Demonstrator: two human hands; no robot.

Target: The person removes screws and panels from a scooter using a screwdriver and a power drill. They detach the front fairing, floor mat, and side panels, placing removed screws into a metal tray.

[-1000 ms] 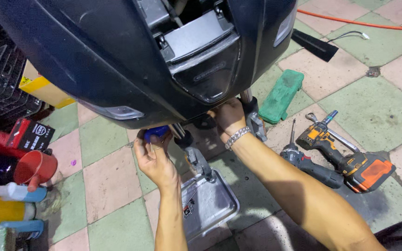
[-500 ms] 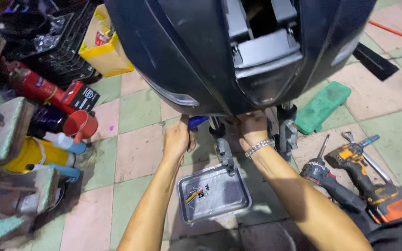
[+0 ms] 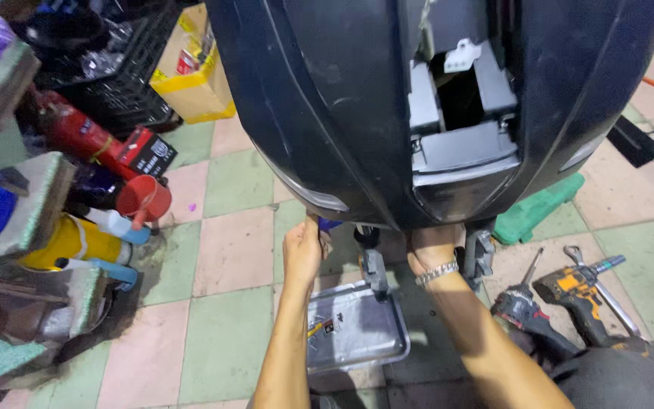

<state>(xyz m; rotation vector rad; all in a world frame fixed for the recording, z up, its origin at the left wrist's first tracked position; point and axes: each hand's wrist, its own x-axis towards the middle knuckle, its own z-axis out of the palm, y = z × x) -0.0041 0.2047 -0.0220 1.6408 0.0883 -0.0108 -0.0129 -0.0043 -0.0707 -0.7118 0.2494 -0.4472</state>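
Observation:
A big dark blue scooter body panel (image 3: 357, 106) fills the top of the head view, with a grey bracket and opening (image 3: 459, 113) in its middle. My left hand (image 3: 302, 250) reaches under the panel's lower edge, fingers curled around a small blue part (image 3: 328, 224). My right hand (image 3: 431, 248), with a metal bracelet on the wrist, is tucked under the panel beside a black tyre (image 3: 477, 254); its fingers are hidden. Below my hands a grey metal tray (image 3: 357, 333) lies on the tiled floor with a few small parts in it.
Two cordless drills (image 3: 580, 291) and a wrench (image 3: 599, 284) lie at the right. A green case (image 3: 535, 212) sits behind them. Cans, a red funnel (image 3: 145, 198), a black crate (image 3: 115, 83) and a yellow box (image 3: 194, 83) crowd the left.
The view has swung further left and up, so the panel sits higher and more clutter shows at the left. Both hands stay under the panel's lower edge.

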